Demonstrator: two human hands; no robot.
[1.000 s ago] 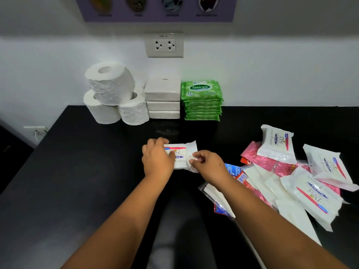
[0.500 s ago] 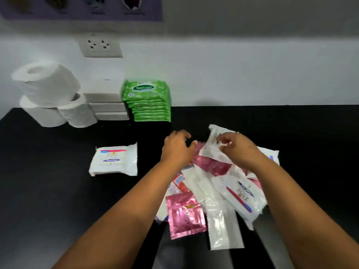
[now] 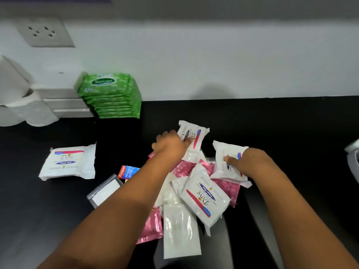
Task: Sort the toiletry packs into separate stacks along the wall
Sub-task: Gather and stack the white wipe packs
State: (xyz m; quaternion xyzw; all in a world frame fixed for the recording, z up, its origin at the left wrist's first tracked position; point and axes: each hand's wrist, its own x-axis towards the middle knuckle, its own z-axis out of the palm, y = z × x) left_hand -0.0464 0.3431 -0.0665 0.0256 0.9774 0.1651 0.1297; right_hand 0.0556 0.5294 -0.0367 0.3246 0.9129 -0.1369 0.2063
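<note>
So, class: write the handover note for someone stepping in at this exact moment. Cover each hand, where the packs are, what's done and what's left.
Left hand: gripping a Dove pack at the far edge of the mixed pile.
Right hand: holding a second Dove pack on the pile.
Done: green Sanicare stack, white box stack and toilet rolls stand along the wall.
Part-done: one Dove pack lies alone on the black counter, not at the wall.
Left: stack the Dove packs, then sort the pink sachets, clear packs and Colgate sachet.
</note>
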